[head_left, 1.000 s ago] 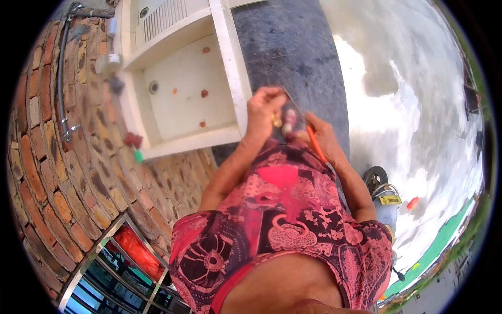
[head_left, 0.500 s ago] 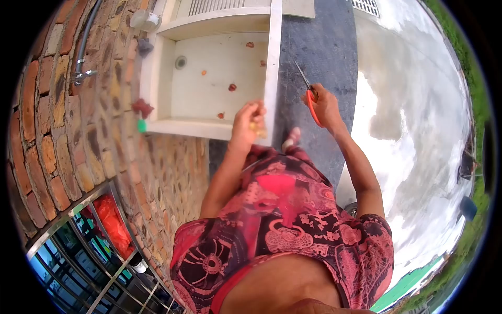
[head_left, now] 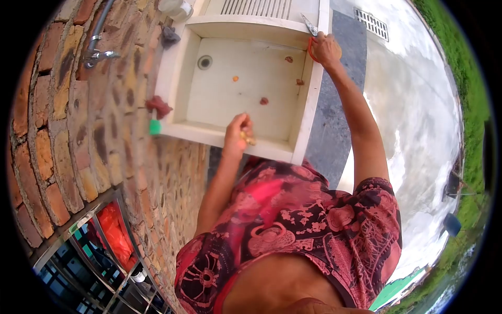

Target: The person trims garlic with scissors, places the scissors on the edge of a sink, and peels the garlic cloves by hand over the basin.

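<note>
My left hand [head_left: 238,131] is over the near rim of a pale sink [head_left: 209,135], its fingers closed on a small yellowish piece [head_left: 248,138] whose kind is blurred. My right hand [head_left: 328,49] grips scissors [head_left: 310,26] with orange handles at the sink's far right rim. Their blades point forward and slightly left. On the basin floor lie several small bits: a dark red one [head_left: 264,101], an orange one [head_left: 235,78] and brownish ones [head_left: 288,59] toward the right wall.
The basin has a round drain [head_left: 204,63] at its left. A ribbed board [head_left: 256,8] adjoins its far side. Along the brick wall [head_left: 99,120] are a dark red cloth [head_left: 158,107], a grey lump [head_left: 169,37], a clear jar [head_left: 175,9] and a tap [head_left: 101,57].
My right hand has carried the scissors forward to the sink's far right rim. My left hand has shifted left along the near rim. The bit by the near wall no longer shows.
</note>
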Action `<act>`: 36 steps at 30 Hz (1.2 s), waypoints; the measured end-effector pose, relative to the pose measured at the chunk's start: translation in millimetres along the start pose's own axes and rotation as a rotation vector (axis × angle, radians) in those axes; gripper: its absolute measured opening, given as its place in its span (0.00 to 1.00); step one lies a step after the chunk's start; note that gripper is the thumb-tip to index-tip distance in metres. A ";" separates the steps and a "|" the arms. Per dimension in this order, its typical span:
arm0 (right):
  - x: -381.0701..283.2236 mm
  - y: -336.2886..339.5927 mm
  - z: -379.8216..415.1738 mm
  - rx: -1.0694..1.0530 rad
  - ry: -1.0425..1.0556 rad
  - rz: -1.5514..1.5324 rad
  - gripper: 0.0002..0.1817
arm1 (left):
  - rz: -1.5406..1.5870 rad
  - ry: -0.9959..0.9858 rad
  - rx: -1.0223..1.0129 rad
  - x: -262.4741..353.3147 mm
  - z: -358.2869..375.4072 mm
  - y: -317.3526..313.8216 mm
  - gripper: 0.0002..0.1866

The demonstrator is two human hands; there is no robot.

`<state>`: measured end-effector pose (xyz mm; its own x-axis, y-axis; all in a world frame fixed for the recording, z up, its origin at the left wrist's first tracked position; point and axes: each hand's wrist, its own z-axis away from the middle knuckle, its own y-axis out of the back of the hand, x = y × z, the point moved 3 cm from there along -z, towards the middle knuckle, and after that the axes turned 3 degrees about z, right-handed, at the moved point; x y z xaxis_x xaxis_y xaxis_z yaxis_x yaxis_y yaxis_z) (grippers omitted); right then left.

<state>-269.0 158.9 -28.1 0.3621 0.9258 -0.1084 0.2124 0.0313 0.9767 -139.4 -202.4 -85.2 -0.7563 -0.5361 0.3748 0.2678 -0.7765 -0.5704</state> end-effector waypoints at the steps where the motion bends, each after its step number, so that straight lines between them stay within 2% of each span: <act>1: -0.5 0.2 1.5 -0.017 0.009 -0.003 0.13 | 0.009 -0.013 -0.006 8.8 -3.0 6.9 0.05; 3: -9.9 9.5 7.0 0.144 0.116 0.101 0.11 | 0.024 -0.004 0.029 23.7 -8.5 11.2 0.05; 4: -22.9 15.0 11.8 0.128 0.128 0.093 0.11 | 0.032 0.004 0.043 28.8 -14.4 12.5 0.05; 6: -40.6 32.4 23.1 0.186 0.250 -0.054 0.12 | -0.023 -0.055 0.042 33.1 -40.6 15.5 0.05; 8: -82.1 29.5 66.2 -0.013 0.202 -0.459 0.12 | -0.096 -0.100 0.053 38.0 -61.6 31.3 0.05; 10: -108.9 -12.3 108.6 -0.382 0.204 -0.454 0.13 | -0.189 -0.153 0.118 40.6 -78.8 44.9 0.05; 11: -126.5 -18.3 130.5 -0.315 0.225 -0.432 0.12 | -0.350 -0.165 0.231 42.4 -83.3 45.4 0.04; 12: -142.9 -26.0 151.9 -0.250 0.250 -0.410 0.12 | -0.340 -0.159 0.235 38.6 -91.5 45.8 0.04; 14: -164.8 -70.4 192.8 -0.215 0.345 -0.374 0.11 | -0.397 -0.166 0.428 32.5 -108.7 62.1 0.06; 15: -162.9 -97.5 204.1 -0.223 0.352 -0.381 0.11 | -0.450 -0.176 0.459 25.8 -116.5 71.5 0.07; 17: -159.5 -141.9 217.9 -0.540 0.340 -0.614 0.13 | -0.603 -0.238 0.475 5.3 -145.4 104.6 0.09; 18: -160.5 -136.4 216.4 -0.547 0.345 -0.617 0.13 | -0.687 -0.292 0.408 -9.9 -173.4 131.3 0.10; 19: -157.4 -126.0 210.2 -0.553 0.159 -0.696 0.14 | -0.760 -0.343 0.345 -21.4 -193.9 156.0 0.11; 20: -154.4 -115.1 203.0 -0.556 -0.033 -0.770 0.16 | -0.738 -0.337 0.284 -17.5 -179.4 141.5 0.11; 21: -150.6 -109.6 196.8 -0.621 -0.065 -0.815 0.15 | -0.714 -0.328 0.224 -12.4 -163.0 124.8 0.11; 22: -145.6 -103.4 190.0 -0.624 -0.060 -0.820 0.15 | -0.907 -0.318 0.246 -2.6 -139.5 95.4 0.10; 23: -141.1 -99.6 185.4 -0.730 -0.119 -0.995 0.15 | -1.100 -0.304 0.267 4.9 -125.0 72.9 0.10; 24: -140.5 -90.6 184.4 -0.840 -0.190 -1.170 0.15 | -1.102 -0.297 0.270 7.0 -115.9 65.2 0.10; 25: -142.6 -82.7 180.0 -0.995 -0.424 -1.250 0.14 | -1.311 -0.425 0.288 9.3 -108.7 58.7 0.10; 26: -141.1 -80.5 185.0 -1.001 -0.436 -1.254 0.14 | -1.520 -0.551 0.298 9.1 -99.7 53.3 0.11; 27: -141.6 -75.7 189.0 -0.957 -0.404 -1.360 0.13 | -1.531 -0.540 0.293 11.1 -87.2 49.6 0.11; 29: -139.0 -67.9 190.4 -0.889 -0.379 -1.461 0.12 | -1.681 -1.159 0.333 26.6 -58.6 27.1 0.10; 30: -139.7 -59.7 194.4 -0.847 -0.447 -1.511 0.11 | -1.683 -1.158 0.319 36.3 -46.4 18.3 0.10; 32: -142.6 -49.6 197.8 -0.790 -0.519 -1.561 0.11 | -1.018 -0.496 0.288 50.9 -39.1 22.3 0.09; 33: -144.2 -47.3 199.3 -0.735 -0.566 -1.545 0.11 | -0.847 -0.492 0.310 50.6 -38.8 26.1 0.09; 34: -145.6 -45.4 202.2 -0.683 -0.616 -1.525 0.12 | -0.856 -0.484 0.300 55.6 -42.5 32.7 0.09; 36: -148.9 -45.2 205.2 -0.640 -0.656 -1.499 0.12 | -1.056 -0.389 0.259 67.4 -54.9 46.8 0.10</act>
<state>-146.3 -57.7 -94.1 0.5134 -0.3242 -0.7946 0.3753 0.9175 -0.1319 -210.5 -256.7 -126.7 -0.4532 0.3905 0.8013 -0.2401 -0.9192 0.3121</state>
